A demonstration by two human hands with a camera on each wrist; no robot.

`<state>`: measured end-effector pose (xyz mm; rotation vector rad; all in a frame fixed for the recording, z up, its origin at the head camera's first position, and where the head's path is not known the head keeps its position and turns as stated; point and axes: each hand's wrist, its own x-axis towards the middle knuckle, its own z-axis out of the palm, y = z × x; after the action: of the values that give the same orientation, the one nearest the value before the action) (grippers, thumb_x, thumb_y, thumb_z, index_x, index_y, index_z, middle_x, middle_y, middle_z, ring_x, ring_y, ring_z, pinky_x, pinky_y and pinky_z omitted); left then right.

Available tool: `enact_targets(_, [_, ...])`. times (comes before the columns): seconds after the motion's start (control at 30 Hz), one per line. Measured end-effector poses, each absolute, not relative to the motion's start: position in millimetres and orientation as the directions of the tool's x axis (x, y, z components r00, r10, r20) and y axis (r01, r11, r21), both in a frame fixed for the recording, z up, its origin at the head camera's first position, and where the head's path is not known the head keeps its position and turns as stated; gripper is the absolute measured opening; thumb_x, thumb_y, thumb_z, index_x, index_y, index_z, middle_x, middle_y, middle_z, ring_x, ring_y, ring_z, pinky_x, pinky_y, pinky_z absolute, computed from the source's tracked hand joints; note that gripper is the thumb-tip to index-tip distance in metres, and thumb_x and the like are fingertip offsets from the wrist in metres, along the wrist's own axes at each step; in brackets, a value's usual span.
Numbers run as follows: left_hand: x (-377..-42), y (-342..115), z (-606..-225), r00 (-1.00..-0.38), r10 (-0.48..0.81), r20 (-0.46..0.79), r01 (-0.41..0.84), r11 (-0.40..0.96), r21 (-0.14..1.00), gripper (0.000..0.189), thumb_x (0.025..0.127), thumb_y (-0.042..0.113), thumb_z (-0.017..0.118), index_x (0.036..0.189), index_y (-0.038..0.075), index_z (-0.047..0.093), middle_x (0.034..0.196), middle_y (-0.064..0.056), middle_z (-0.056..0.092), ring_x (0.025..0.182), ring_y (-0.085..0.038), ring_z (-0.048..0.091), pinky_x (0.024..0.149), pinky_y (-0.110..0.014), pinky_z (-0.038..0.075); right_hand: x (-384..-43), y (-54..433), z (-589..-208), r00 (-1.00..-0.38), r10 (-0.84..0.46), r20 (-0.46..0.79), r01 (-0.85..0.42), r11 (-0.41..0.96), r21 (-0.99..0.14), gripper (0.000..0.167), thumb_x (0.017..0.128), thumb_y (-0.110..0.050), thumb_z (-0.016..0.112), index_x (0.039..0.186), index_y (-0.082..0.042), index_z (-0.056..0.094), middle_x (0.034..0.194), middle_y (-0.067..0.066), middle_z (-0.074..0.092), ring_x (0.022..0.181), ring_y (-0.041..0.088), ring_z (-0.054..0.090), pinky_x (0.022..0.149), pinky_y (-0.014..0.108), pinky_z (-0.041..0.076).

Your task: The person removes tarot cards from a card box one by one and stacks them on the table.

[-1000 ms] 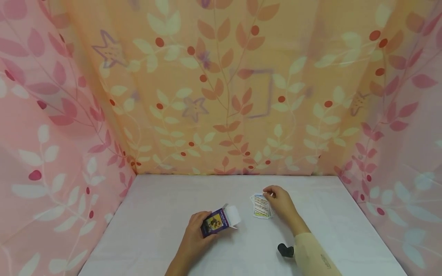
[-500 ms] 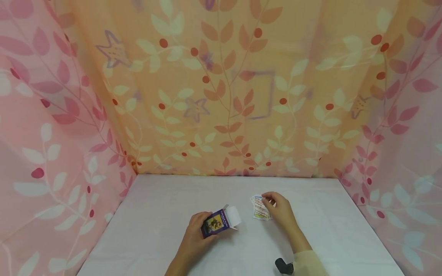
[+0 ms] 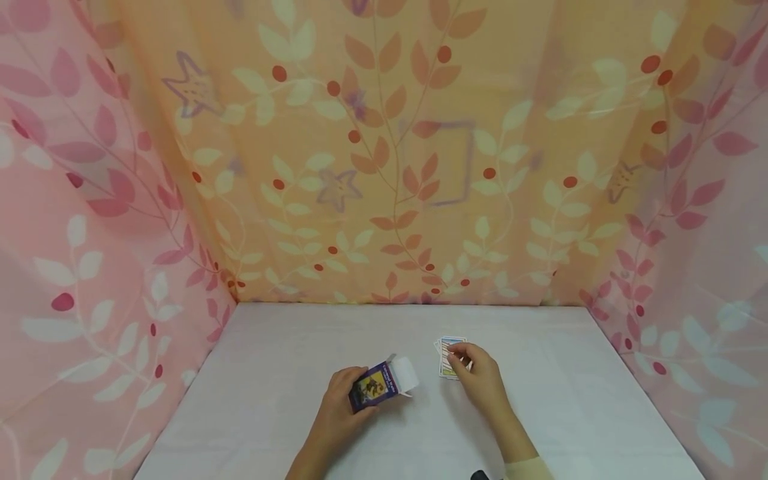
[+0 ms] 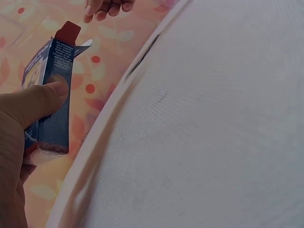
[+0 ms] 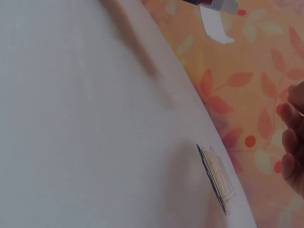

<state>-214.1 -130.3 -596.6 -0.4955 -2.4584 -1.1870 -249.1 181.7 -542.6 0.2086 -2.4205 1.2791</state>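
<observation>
A dark blue card box (image 3: 373,388) with a picture on its front is in my left hand (image 3: 343,407), gripped between thumb and fingers. Its white top flap stands open, pointing right. In the left wrist view my thumb lies along the side of the box (image 4: 56,109), and a red flap shows at its top. My right hand (image 3: 480,377) hovers over a small stack of cards (image 3: 447,360), hiding its right part. From the right wrist view, the stack (image 5: 216,178) lies on the table, apart from the loosely curled fingers (image 5: 290,140), with nothing seen in them.
A white cloth covers the table (image 3: 270,347). Patterned curtains hang at the back (image 3: 384,167) and on both sides. A black object (image 3: 479,475) beside my right sleeve (image 3: 528,469) is mostly cut off by the lower frame edge.
My right hand has drawn from the stack's upper right corner nearer to me and slightly left, across the cards. The black object has slid down out of view; the left hand and box stay put.
</observation>
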Motion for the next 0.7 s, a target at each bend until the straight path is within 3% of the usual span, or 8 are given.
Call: enact_targets(0.7, [-214.6,-130.1,-596.7,-0.862,0.159,0.482,0.473,0.596,0.649,0.083,0.067,0.023,0.097,0.139,0.024,0.058,0.136,0.01,0.057,0.129,-0.013,0.052,0.109,-0.047,0.048,-231.7,155.7,-542.7,-0.868,-0.01,0.497,-0.42,0.551,-0.721,0.015,0.089,-0.009,0.078,0.103,-0.012,0.075,0.092,-0.011,0.068,0.077,0.002,0.056,0.062,0.02,0.046])
